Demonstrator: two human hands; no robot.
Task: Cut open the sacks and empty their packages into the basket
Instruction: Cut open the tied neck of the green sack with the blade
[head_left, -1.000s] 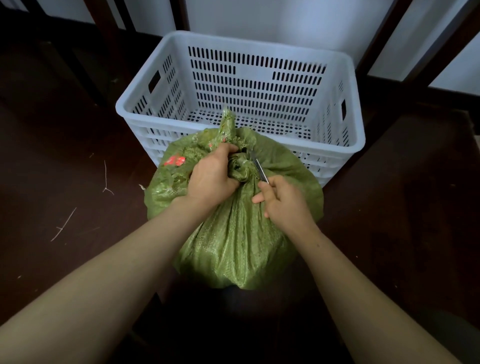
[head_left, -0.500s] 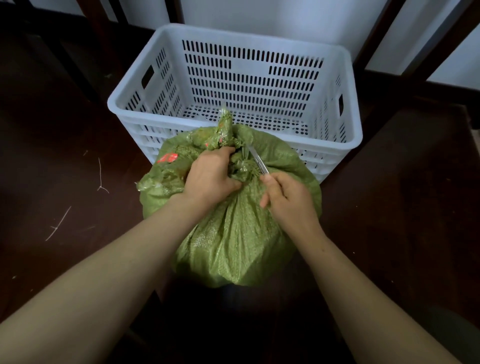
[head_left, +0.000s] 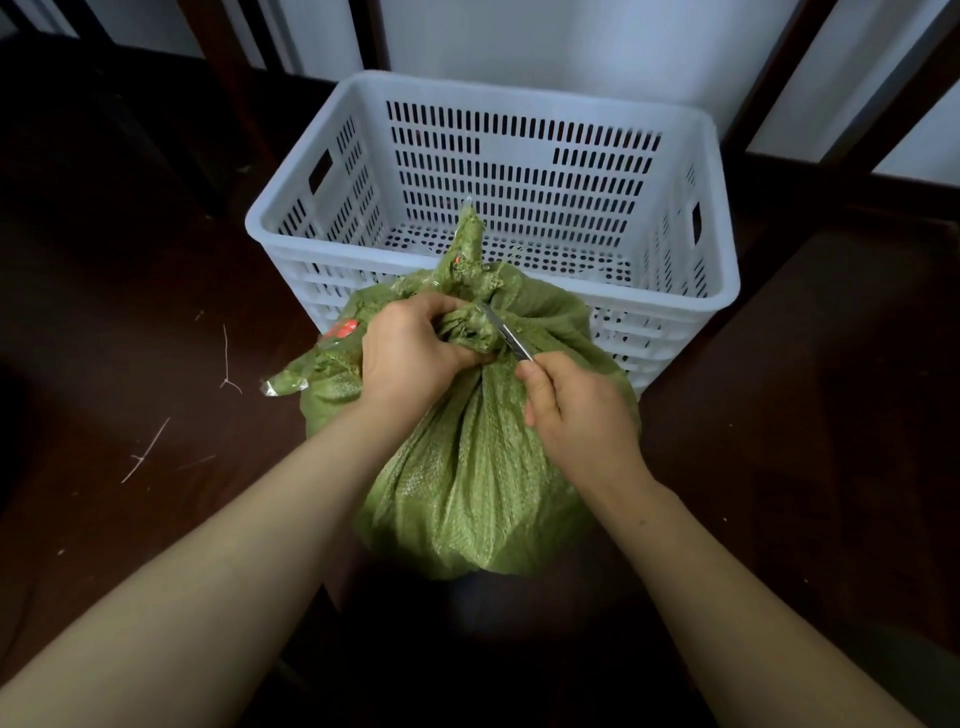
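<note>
Gripping the bunched neck of the green woven sack (head_left: 467, 478), the left hand (head_left: 410, 353) has its fingers (head_left: 421, 306) curled tight round the gathered cloth just below the tied top; the right hand (head_left: 576, 410) is closed round a small metal blade (head_left: 508, 335), the handle hidden in the fist; the blade's tip lies against the gathers, right beside the left hand's fingers, and whether it has cut into the cloth cannot be told; the sack stands full and tied on the dark brown surface (head_left: 805, 415), just in front of the near wall of the white slotted basket (head_left: 724, 291); its twisted top end (head_left: 470, 244) sticks up in front of the basket's opening; a red mark (head_left: 344, 328) shows on the sack's left shoulder, and a loose flap (head_left: 291, 379) juts out to the left; a few pale straw-like strands (head_left: 148, 454) lie on the surface well to the left of the sack; dark wooden posts (head_left: 774, 78) stand behind the basket.
</note>
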